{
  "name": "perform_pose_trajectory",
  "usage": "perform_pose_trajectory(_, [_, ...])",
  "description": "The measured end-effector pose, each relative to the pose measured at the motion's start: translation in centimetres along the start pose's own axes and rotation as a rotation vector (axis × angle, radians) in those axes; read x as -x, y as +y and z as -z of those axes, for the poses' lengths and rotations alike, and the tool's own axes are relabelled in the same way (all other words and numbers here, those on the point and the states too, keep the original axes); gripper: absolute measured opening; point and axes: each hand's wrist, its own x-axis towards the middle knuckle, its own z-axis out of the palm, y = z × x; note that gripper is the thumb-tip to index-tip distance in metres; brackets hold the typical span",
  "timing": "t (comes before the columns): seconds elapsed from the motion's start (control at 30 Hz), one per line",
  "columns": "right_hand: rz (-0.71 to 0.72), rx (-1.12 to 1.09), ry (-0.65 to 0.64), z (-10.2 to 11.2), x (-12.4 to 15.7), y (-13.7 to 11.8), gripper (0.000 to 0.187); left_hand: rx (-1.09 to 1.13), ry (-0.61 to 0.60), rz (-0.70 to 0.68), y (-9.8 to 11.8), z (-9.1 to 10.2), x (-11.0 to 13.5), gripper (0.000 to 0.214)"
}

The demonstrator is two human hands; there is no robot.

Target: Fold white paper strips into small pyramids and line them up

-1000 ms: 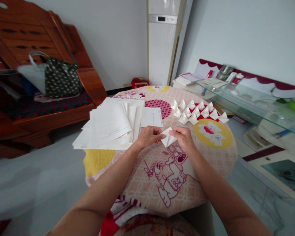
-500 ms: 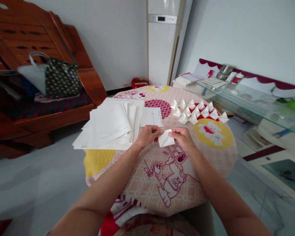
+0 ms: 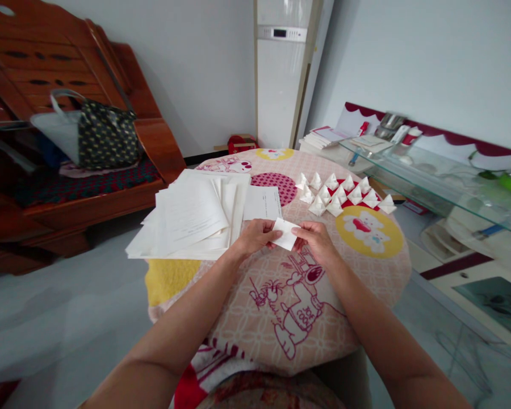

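Between my two hands is a small folded square of white paper (image 3: pixel 285 234), lifted over the patterned tablecloth (image 3: pixel 255 318). My left hand (image 3: pixel 258 235) pinches its left side, thumb on top. On the right edge, my right hand (image 3: pixel 316 237) pinches it the same way. Fingers beneath the paper are partly hidden. Just beyond my left hand lies a loose square paper sheet (image 3: pixel 262 203) with some writing along one edge. Farther back on the right, several folded white paper pieces (image 3: pixel 334 201) with raised points stand in rows.
A spread stack of white paper sheets (image 3: pixel 191 210) covers the table's left side. Along the right runs a glass shelf (image 3: pixel 443 179) with cups and other items. A wooden bench (image 3: pixel 111 199) holding a dotted bag (image 3: pixel 106 133) stands at left.
The paper square has turned over or been refolded, now showing a smooth face instead of a creased one. My hands have shifted only slightly around it.
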Motion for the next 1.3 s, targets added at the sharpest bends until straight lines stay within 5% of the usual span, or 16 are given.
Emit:
perform_pose_trajectory(0.57, [0.019,0.025,0.052,-0.3,0.2,-0.1,0.032,-0.072,0.042,-0.037,0.7,-0.9,0.4,0.014])
perform_pose_trajectory(0.77, [0.004,-0.032,0.088,0.4,0.3,-0.6,0.029,0.075,0.093,0.020,0.9,-0.2,0.2,0.018])
perform_pose_trajectory(0.97, [-0.160,0.061,-0.186,1.1,0.7,-1.1,0.029,0.041,0.207,-0.054,0.2,0.3,-0.1,0.027])
perform_pose_trajectory(1.17, [-0.381,0.281,-0.438,1.8,1.5,-1.2,0.027,-0.416,0.047,-0.073,0.0,0.7,-0.2,0.033])
perform_pose_trajectory(1.3, [-0.328,0.505,-0.516,2.5,1.5,-1.0,0.031,-0.684,0.018,-0.167,-0.1,0.3,-0.8,0.027])
